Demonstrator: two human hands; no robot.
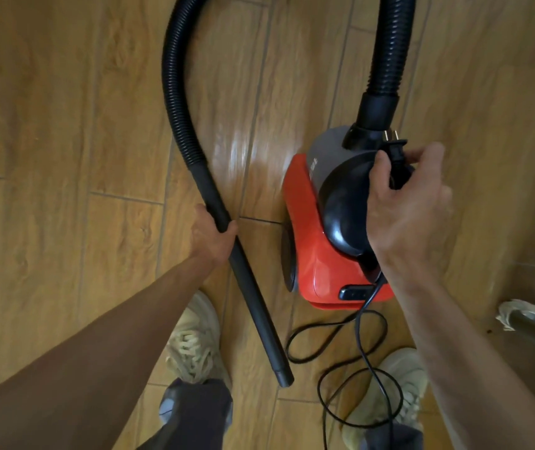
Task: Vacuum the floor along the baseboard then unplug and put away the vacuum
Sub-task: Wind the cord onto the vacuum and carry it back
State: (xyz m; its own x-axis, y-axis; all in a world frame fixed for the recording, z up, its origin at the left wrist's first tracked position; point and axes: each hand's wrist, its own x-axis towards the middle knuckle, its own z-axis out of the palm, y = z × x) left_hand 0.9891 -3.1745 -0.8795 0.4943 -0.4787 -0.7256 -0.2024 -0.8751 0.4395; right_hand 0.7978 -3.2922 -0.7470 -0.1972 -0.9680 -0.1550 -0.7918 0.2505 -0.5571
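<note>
One red-and-black canister vacuum (308, 228) with one ribbed black hose (175, 76) is sitting on the wooden floor (64, 125). The left hand (212, 237) is gripping its rigid black tube (253, 303); the right hand (412, 199) is pinching one black plug (395, 151).

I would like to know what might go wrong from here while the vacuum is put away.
The loose cord lies looped on the floor beside the right shoe, so a step might snag it. The right hand pinches the plug, leaving a weaker grip for lifting the vacuum. The wand in the left hand could catch the left shoe.
</note>
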